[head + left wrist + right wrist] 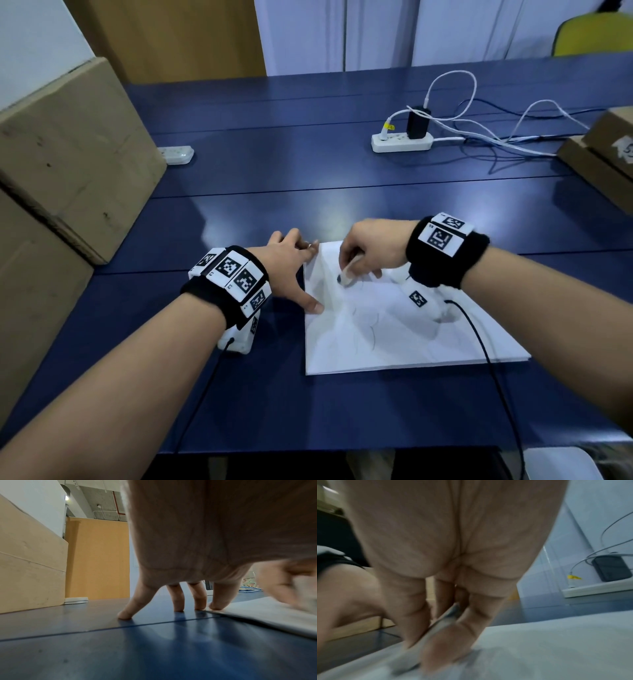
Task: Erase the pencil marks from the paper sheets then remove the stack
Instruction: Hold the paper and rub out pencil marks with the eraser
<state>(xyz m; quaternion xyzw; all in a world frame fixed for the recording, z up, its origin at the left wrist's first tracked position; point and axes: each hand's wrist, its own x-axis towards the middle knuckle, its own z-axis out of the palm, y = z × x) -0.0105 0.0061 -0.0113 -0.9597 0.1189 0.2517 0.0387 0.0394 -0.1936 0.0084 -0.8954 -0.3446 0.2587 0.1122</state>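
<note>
Table (308, 178): blue, it carries the paper stack (394, 335) near the front edge.
Left hand (291, 270): fingers spread and straight, thumb and forefinger on the stack's left edge, probably so the sheets cannot slide.
Right hand (370, 253): fingers pinch the eraser (346, 275), tip against the top sheet's pencil marks (371, 334).

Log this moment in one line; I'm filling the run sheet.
step: erasing | right hand: holds eraser on paper stack | left hand: steadies stack edge

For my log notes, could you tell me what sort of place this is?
Probably an office or workroom: a long blue table carrying a white power strip with a charger, cardboard boxes along the side, and a yellow chair at the far end.
</note>
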